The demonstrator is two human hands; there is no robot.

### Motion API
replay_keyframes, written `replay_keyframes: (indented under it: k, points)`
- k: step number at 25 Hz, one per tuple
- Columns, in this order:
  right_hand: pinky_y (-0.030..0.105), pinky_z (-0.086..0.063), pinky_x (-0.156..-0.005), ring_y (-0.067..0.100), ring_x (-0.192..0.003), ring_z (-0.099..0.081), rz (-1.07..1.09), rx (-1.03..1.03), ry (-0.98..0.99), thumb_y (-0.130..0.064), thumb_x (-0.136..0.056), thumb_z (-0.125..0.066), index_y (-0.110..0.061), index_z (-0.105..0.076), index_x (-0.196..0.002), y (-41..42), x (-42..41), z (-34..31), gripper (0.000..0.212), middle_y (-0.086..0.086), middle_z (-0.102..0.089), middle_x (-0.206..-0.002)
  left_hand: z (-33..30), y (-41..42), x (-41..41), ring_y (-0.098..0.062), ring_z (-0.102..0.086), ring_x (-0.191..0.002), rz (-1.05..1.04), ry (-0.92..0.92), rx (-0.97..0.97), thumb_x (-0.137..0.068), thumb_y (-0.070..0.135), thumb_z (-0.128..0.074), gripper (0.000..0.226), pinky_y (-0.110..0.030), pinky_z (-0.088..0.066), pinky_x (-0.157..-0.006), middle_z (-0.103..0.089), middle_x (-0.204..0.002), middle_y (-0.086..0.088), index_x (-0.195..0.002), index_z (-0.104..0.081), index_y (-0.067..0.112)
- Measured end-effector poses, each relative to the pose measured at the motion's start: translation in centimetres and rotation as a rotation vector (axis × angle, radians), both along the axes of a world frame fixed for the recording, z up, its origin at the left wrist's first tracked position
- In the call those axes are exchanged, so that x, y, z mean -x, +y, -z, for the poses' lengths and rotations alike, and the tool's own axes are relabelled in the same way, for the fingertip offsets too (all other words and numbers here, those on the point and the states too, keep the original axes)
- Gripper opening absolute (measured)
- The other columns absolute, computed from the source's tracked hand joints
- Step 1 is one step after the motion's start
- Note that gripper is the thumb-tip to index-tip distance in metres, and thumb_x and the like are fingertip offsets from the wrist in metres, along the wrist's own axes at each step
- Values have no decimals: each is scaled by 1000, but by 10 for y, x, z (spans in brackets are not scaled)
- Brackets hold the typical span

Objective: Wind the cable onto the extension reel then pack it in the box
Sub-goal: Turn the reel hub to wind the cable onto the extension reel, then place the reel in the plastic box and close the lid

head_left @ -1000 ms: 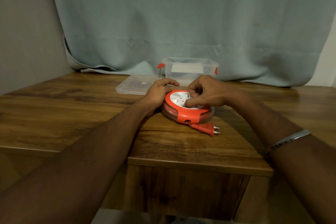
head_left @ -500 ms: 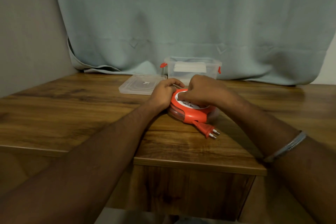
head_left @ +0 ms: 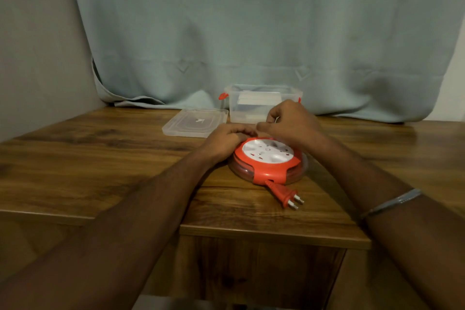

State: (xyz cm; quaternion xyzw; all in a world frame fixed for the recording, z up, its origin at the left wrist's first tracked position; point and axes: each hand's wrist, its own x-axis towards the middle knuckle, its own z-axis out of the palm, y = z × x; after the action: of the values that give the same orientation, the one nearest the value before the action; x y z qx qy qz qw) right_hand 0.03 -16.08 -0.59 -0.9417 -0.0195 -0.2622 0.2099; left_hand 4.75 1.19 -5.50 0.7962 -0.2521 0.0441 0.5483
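Two bare forearms reach forward over the near edge of the wooden bench [head_left: 125, 158], the right one wearing a thin silver bangle [head_left: 392, 205] just below the wrist. Close to the near edge, on the part of the bench that juts toward the person, lies a red two-pin plug [head_left: 284, 194], its pins pointing toward the near right. A very short length of red cable joins it to the reel [head_left: 268, 160] just behind it; the rest of the cable sits wound inside the reel's clear rim. The reel lies flat on the bench, a round red body with a white socket face turned up.

The left hand [head_left: 226, 142] rests against the reel's far left side, its fingers curled down around the rim and gripping it. The right hand [head_left: 292, 123] hovers over the reel's far edge, fingers bunched together with the tips pinched near the left hand; whether they clamp anything there cannot be told.

Behind the hands, toward the far edge of the bench, stands an open clear plastic box [head_left: 251, 106] with red side clips. Its clear lid [head_left: 195, 125] lies flat just to the left of it. A pale blue-green curtain [head_left: 251, 33] hangs behind, its hem draping onto the far edge.
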Motion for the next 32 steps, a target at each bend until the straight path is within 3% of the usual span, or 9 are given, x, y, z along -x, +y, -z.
replay_keyframes:
  k: [3, 7, 11, 13, 16, 19, 21, 27, 32]
  points:
    - [30, -45, -60, 15, -62, -63, 24, -103, -82, -45, -77, -75, -17, -68, -62, -13, -5, 6, 33, -4, -64, -57, 0, -2, 12, -15, -66, -102, 69, -46, -70, -94, 8, -59, 22, -36, -51, -97, -72, -104, 4, -102, -76, 18]
    - [36, -55, -67, 18, -64, -65, 18, -147, -92, -43, -77, -77, -21, -67, -64, -17, -12, 12, 28, -4, -66, -60, 1, 2, 21, -12, -66, -101, 25, -100, -106, -93, 14, -59, 21, -34, -52, -94, -73, -105, 7, -104, -75, 24]
    - [33, -51, -67, 19, -71, -66, 69, -381, -238, -43, -78, -77, -23, -69, -88, -22, -24, 11, 23, -5, -67, -71, 0, 1, 15, -9, -63, -96, -182, -213, 60, -94, 11, -58, 25, -19, -49, -80, -71, -108, 7, -112, -72, 22]
    - [33, -50, -77, 21, -92, -66, 139, -489, -322, -42, -82, -76, -23, -64, -111, -30, -37, 2, 37, -2, -69, -97, -7, -4, 1, -14, -61, -95, -338, -251, 157, -92, 11, -59, 30, -22, -51, -81, -68, -114, 2, -118, -69, 21]
    - [38, -46, -99, 28, -125, -55, 209, -599, -355, -45, -84, -75, -16, -50, -139, -46, -71, -8, 67, 8, -55, -137, -30, -18, -47, -20, -55, -119, -430, -338, 139, -93, 15, -61, 41, -24, -42, -100, -54, -138, -5, -133, -59, 16]
    - [36, -39, -109, 29, -139, -45, 178, -762, -286, -43, -84, -78, -16, -29, -156, -52, -101, 7, 91, 13, -39, -157, -40, -30, -98, -29, -44, -138, -440, -237, 77, -96, 31, -56, 50, -42, -36, -116, -34, -159, -10, -144, -50, 20]
    - [34, -34, -114, 27, -146, -40, 52, -978, -220, -39, -86, -78, -18, -16, -161, -53, -117, 19, 100, 12, -32, -163, -31, -36, -117, -30, -46, -137, -425, -171, 14, -100, 34, -52, 47, -42, -37, -114, -39, -156, -10, -145, -48, 21]
    - [33, -41, -108, 27, -135, -49, 31, -1126, -241, -34, -90, -72, -14, -39, -153, -51, -114, 21, 74, 10, -48, -153, -28, -30, -110, -29, -57, -118, -439, -195, 4, -101, 31, -51, 39, -37, -47, -98, -58, -136, -10, -139, -48, 20]
    - [34, -48, -94, 24, -112, -57, 120, -1027, -282, -34, -84, -77, -19, -52, -142, -50, -60, 24, 64, 7, -60, -134, -29, -17, -50, -21, -58, -106, -373, -190, 13, -96, 17, -57, 43, -33, -49, -86, -58, -131, -5, -139, -49, 21]
